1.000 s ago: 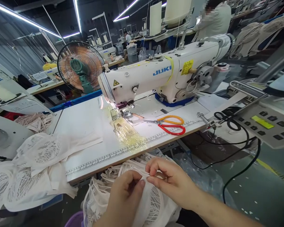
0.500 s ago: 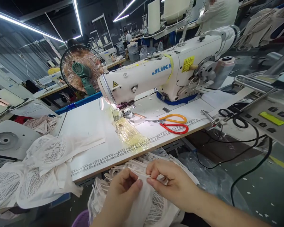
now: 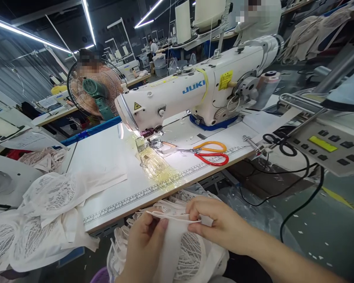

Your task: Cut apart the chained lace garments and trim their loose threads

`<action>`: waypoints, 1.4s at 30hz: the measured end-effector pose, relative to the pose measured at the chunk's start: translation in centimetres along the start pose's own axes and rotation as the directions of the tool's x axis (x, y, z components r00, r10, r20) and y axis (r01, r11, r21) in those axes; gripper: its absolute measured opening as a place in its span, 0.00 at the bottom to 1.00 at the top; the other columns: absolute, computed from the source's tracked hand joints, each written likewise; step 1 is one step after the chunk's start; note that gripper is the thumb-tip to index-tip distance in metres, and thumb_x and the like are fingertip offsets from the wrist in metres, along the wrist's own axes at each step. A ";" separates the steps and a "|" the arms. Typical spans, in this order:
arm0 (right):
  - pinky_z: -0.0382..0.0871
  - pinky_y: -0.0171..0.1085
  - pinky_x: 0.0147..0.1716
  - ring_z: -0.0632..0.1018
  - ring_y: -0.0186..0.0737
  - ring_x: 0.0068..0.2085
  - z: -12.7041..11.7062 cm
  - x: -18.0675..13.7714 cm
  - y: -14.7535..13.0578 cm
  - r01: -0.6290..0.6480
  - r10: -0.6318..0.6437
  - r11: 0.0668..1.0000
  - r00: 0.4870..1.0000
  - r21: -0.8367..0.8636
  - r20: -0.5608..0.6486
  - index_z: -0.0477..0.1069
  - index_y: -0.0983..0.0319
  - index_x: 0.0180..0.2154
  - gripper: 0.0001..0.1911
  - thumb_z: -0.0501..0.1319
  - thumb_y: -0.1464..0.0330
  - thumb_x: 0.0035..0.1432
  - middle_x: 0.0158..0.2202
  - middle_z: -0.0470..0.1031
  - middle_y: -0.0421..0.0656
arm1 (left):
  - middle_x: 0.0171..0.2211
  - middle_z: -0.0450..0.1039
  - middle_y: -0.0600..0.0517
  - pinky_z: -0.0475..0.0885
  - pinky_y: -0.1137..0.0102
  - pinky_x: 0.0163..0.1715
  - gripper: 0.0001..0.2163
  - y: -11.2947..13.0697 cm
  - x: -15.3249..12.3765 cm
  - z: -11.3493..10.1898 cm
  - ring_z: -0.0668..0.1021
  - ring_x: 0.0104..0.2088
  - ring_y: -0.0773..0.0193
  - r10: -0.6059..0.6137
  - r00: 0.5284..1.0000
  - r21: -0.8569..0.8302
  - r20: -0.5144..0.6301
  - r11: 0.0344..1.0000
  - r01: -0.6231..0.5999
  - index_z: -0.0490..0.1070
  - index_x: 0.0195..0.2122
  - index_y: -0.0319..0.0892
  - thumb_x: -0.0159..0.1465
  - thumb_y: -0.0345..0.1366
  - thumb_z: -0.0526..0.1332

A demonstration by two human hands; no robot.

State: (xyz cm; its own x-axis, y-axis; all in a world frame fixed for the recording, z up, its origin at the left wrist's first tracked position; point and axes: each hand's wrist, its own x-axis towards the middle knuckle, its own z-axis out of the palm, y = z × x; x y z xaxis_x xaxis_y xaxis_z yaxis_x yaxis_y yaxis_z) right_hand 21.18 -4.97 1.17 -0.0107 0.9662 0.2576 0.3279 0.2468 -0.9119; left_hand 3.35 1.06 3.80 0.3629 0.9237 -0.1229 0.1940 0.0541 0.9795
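Note:
A cream lace bra piece (image 3: 175, 243) hangs between my hands, just in front of the table edge. My left hand (image 3: 146, 239) pinches one end of its top band between thumb and fingers. Holding the other end of that band, my right hand (image 3: 212, 220) is closed too. The edge is stretched nearly straight between them, and lace patterning shows on the lower part. More cream straps and lace pieces (image 3: 120, 243) lie below, partly hidden by my hands and the held piece.
A white JUKI sewing machine (image 3: 177, 92) stands on the table (image 3: 94, 157). Scissors with orange and red handles (image 3: 211, 153) lie before it. Lace pieces (image 3: 53, 196) drape over the left edge. A control panel (image 3: 330, 145) is at right, a fan (image 3: 97, 90) behind.
My hands have moved apart, drawing the band's edge out between them. The whole view has shifted slightly, with the machine now a little further left.

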 end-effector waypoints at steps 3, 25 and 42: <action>0.67 0.34 0.33 0.74 0.37 0.32 -0.2 -0.4 0.4 -0.034 0.034 0.999 0.999 0.013 -0.039 0.65 0.61 0.24 0.08 0.61 0.69 0.54 0.29 0.73 0.41 | 0.26 0.75 0.53 0.67 0.72 0.31 0.05 -0.1 0.1 0.0 0.74 0.29 0.62 0.092 0.995 0.097 -0.036 0.991 -0.088 0.74 0.27 0.42 0.54 0.37 0.63; 0.69 0.35 0.32 0.76 0.38 0.31 0.8 -0.2 0.3 -0.076 0.080 0.997 0.977 0.028 -0.199 0.73 0.62 0.30 0.05 0.59 0.69 0.55 0.28 0.76 0.43 | 0.30 0.71 0.52 0.69 0.72 0.34 0.06 -0.6 0.7 -1.0 0.73 0.34 0.63 0.024 0.998 -0.190 -0.057 0.981 -0.034 0.72 0.24 0.41 0.52 0.37 0.67; 0.67 0.34 0.32 0.72 0.35 0.31 0.4 0.9 -1.2 -0.102 0.108 0.991 0.992 0.089 -0.066 0.70 0.61 0.31 0.02 0.59 0.71 0.53 0.29 0.73 0.40 | 0.24 0.70 0.52 0.66 0.71 0.27 0.07 2.0 2.8 -0.1 0.71 0.26 0.64 0.132 0.848 0.518 0.513 0.740 -0.429 0.70 0.27 0.41 0.61 0.34 0.56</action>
State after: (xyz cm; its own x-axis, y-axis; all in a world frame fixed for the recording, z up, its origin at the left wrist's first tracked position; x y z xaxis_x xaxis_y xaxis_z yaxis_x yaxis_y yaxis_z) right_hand 20.38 -4.38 2.38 0.0870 0.9801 0.1782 0.2418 0.1528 -0.9582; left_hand 4.65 3.75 5.42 0.8011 0.5958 -0.0571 0.4602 -0.5522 0.6952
